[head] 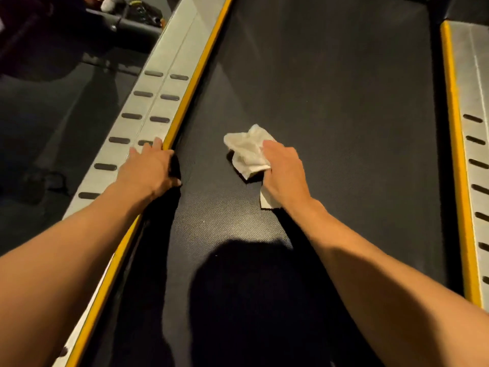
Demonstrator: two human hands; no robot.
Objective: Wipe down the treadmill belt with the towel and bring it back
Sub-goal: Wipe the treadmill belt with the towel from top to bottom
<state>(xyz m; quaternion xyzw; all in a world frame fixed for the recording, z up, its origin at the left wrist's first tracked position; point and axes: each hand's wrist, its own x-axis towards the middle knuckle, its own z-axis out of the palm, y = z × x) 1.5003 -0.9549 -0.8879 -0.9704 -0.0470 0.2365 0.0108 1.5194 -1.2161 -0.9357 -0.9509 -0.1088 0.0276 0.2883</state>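
Observation:
The dark textured treadmill belt [330, 102] runs up the middle of the view. A crumpled white towel [247, 149] lies on the belt near its centre. My right hand [284, 170] lies over the towel's right part and holds it against the belt, with a corner of cloth showing beneath the wrist. My left hand [152, 169] rests on the left side rail [148, 112], fingers flat on the silver deck and thumb over the yellow edge strip.
Silver side rails with dark grip slots and yellow inner strips border the belt, the right rail [473, 144] at the frame's edge. Dark floor and other gym equipment [127, 19] lie to the left. My shadow falls on the near belt.

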